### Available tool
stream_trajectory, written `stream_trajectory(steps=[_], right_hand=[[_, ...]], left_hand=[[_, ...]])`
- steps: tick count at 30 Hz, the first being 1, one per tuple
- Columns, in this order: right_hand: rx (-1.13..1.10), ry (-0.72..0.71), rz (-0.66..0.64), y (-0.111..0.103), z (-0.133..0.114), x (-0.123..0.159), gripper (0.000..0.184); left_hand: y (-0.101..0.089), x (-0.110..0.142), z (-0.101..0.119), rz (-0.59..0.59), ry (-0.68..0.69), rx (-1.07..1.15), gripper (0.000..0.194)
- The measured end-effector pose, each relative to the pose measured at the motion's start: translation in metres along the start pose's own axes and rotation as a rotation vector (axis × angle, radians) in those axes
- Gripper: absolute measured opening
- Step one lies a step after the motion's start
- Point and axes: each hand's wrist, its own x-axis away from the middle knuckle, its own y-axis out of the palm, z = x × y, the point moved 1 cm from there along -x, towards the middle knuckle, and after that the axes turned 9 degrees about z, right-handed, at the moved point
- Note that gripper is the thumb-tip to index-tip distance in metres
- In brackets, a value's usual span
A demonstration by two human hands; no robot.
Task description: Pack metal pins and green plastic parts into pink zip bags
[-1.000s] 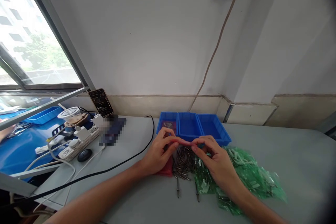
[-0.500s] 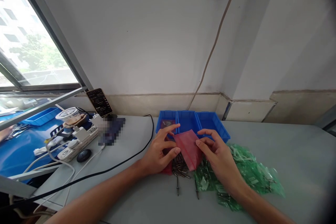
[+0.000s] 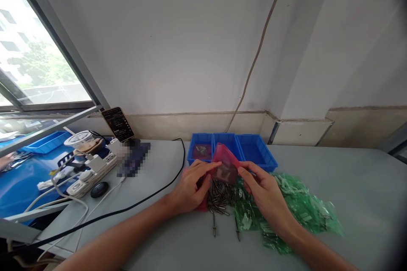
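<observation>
Between my hands a small translucent pink-red plastic bag (image 3: 225, 161) is held up above the table, with something dark and greyish showing in its lower part. My left hand (image 3: 192, 184) pinches the bag's left edge between thumb and forefinger. On the other side, the thumb and fingers of my right hand (image 3: 262, 184) grip its right edge. Below the bag lies a heap of metal rivets (image 3: 219, 199), and two long ones (image 3: 214, 225) lie apart in front. More red plastic (image 3: 202, 206) is partly hidden under my left hand. Green plastic bags (image 3: 305, 207) lie beside my right hand.
A blue tray with three compartments (image 3: 257, 152) stands behind my hands; a red bag (image 3: 201, 151) lies in its left compartment. Leftward are a black cable (image 3: 127, 207), a mouse (image 3: 99, 189), a power strip (image 3: 92, 178) and a propped phone (image 3: 118, 123).
The red bag was a flat, thin strip seen edge-on, then hung broad from my right hand. Now it is raised, tilted, and both hands hold it; my left fingers have closed on its edge.
</observation>
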Motion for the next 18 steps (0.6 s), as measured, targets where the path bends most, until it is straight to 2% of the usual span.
stream_trajectory(steps=[5, 12, 15, 18], right_hand=[[-0.004, -0.041, -0.004, -0.0003, 0.0006, 0.0017, 0.041], [0.013, -0.101, -0.025, 0.0016, -0.0039, 0.0034, 0.043], [-0.003, -0.125, -0.038, 0.0013, -0.0019, 0.0025, 0.039], [0.009, -0.138, -0.06, -0.0001, -0.0011, 0.0027, 0.038]], left_hand=[[0.0049, 0.0019, -0.0063, 0.012, 0.005, -0.044, 0.054], [0.0034, -0.0006, -0.0043, 0.009, -0.02, 0.012, 0.032], [0.0023, -0.001, -0.0054, 0.061, -0.102, 0.034, 0.024], [0.0021, -0.0013, -0.0092, 0.084, -0.269, 0.102, 0.03]])
